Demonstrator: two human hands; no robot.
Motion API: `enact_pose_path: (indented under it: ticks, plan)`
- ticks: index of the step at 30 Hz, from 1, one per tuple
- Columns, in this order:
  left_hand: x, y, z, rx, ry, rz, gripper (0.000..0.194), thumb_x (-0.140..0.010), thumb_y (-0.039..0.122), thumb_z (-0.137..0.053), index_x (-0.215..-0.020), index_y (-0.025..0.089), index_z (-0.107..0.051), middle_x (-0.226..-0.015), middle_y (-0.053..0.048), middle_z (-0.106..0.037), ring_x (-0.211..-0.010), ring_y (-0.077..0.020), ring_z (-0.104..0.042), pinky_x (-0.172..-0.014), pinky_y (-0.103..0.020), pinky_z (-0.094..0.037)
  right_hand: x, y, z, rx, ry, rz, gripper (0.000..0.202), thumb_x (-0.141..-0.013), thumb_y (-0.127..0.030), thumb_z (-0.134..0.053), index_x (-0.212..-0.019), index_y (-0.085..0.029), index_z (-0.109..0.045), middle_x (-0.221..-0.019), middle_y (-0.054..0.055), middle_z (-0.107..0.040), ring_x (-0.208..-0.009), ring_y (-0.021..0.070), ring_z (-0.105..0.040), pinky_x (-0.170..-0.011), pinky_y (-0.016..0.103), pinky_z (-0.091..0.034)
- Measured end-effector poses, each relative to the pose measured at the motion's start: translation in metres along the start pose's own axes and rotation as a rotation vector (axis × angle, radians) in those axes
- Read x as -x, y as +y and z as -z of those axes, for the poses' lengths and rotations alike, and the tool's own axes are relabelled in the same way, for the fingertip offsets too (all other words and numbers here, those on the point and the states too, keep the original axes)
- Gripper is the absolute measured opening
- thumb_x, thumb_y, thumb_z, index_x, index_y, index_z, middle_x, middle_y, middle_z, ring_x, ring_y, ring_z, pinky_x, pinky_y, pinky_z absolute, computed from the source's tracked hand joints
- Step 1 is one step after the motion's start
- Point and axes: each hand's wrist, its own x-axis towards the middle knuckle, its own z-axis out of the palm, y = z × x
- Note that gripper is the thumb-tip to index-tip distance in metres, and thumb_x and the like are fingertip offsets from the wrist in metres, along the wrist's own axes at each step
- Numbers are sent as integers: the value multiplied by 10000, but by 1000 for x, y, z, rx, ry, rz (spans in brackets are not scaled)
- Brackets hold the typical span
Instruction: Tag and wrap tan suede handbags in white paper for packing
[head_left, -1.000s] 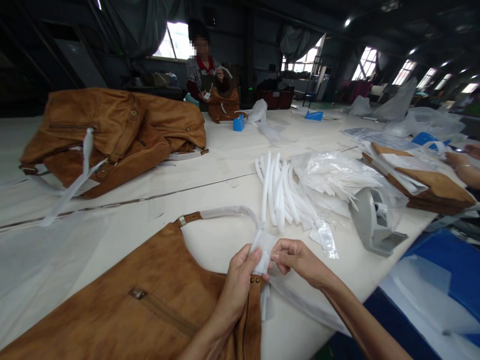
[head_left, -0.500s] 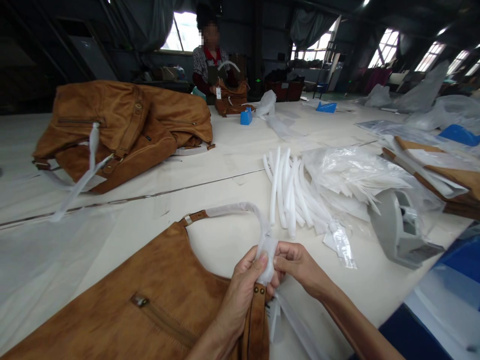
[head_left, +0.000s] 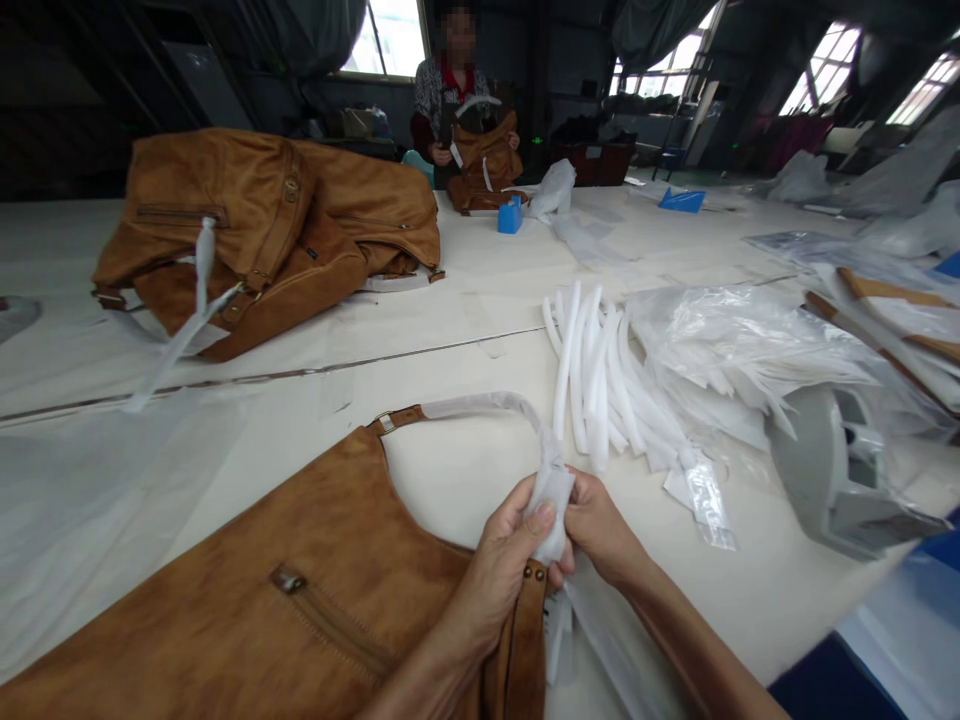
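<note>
A brown suede-like handbag [head_left: 330, 540] lies on the table in front of me, a zipped pocket facing up. White foam wrapping [head_left: 480, 402] covers its arched strap. Near the strap's right end, my left hand [head_left: 517, 540] is closed around the wrapped strap, thumb on top. My right hand [head_left: 600, 525] pinches the wrapping's edge from the right side, its fingertips partly hidden behind the strap. A loose white strip and a tag hang below my hands, beside the brown strap end with two metal studs.
More brown bags [head_left: 262, 230] lie at the back left. White foam rods [head_left: 589, 370] and clear plastic bags [head_left: 735, 340] lie right of the strap. A grey tape dispenser [head_left: 840, 470] stands at the right edge. Across the table, a person [head_left: 450, 100] handles another brown bag.
The view has shifted, so most things appear further right. My right hand has closed in tighter against the wrapping. The person opposite has lifted the top of their bag.
</note>
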Motion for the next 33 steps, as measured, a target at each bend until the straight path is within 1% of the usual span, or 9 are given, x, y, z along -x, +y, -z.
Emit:
enact_pose_path:
  ticks: [4, 8, 15, 17, 20, 22, 25, 29, 33]
  plan:
    - [-3, 0, -4, 2, 13, -29, 563, -879, 526, -599, -1278, 138, -512, -601, -8, -598, -484, -108, -514, -485, -184, -416, 7, 8, 5, -151, 69, -32, 268, -792, -412, -667, -834, -150, -624, -384, -56, -491, -331, 121, -470, -370, 214, -343]
    - [-4, -7, -6, -5, -16, -72, 553, -884, 530, -574, -1275, 153, -471, -679, -19, -608, -578, -141, -574, -530, -209, -461, 28, 8, 13, -342, -43, -47, 306, -823, -472, -595, -757, -173, -596, -582, -7, -531, -541, 146, -552, -490, 253, -423]
    - [-6, -10, -8, 0, -8, -35, 600, -770, 308, -514, -1332, 141, -387, -631, -17, -631, -509, -177, -597, -524, -250, -464, 19, 23, 14, -144, 149, -84, 421, -706, -526, -783, -661, -182, -544, -456, -76, -378, -392, 64, -302, -406, 216, -273]
    - [-3, -7, -7, -159, 50, -85, 570, -769, 302, -507, -1317, 159, -439, -707, -39, -661, -600, -212, -642, -580, -286, -486, 10, 29, 17, -113, 202, -81, 452, -611, -539, -838, -681, -187, -563, -463, -74, -409, -381, 65, -299, -381, 211, -238]
    - [3, 1, -1, -641, 232, -167, 529, -811, 367, -535, -1317, 213, -525, -862, -80, -706, -819, -287, -677, -716, -351, -493, 3, 28, 21, -60, 201, -25, 444, -585, -516, -853, -799, -190, -641, -568, -21, -570, -462, 129, -460, -403, 238, -325]
    - [5, 13, 8, -934, 343, -170, 500, -837, 401, -522, -1305, 232, -572, -890, -97, -725, -900, -328, -674, -753, -380, -485, 3, 20, 21, -16, 169, 5, 407, -647, -489, -825, -877, -188, -676, -705, 26, -674, -579, 180, -569, -492, 274, -426]
    - [0, 45, 29, -1120, 475, -174, 407, -868, 370, -477, -1207, 217, -644, -938, -112, -736, -967, -337, -667, -794, -389, -480, 4, 7, 17, 40, 132, -12, 381, -682, -481, -806, -901, -186, -703, -809, 43, -723, -674, 206, -631, -622, 309, -488]
    - [-15, 98, 69, -1209, 647, -176, 374, -906, 294, -432, -1228, 208, -601, -1179, -126, -673, -1119, -307, -600, -929, -408, -435, 2, -3, 27, 228, 70, -106, 464, -652, -601, -784, -762, -158, -702, -673, 46, -680, -625, 206, -613, -578, 304, -471]
    - [-22, 128, 113, -1302, 778, -57, 338, -890, 245, -503, -1195, 128, -589, -1269, -174, -593, -1197, -308, -535, -1003, -468, -392, 12, -2, 50, 473, 308, -3, 468, -691, -629, -740, -832, -183, -709, -680, 50, -667, -586, 210, -605, -529, 305, -439]
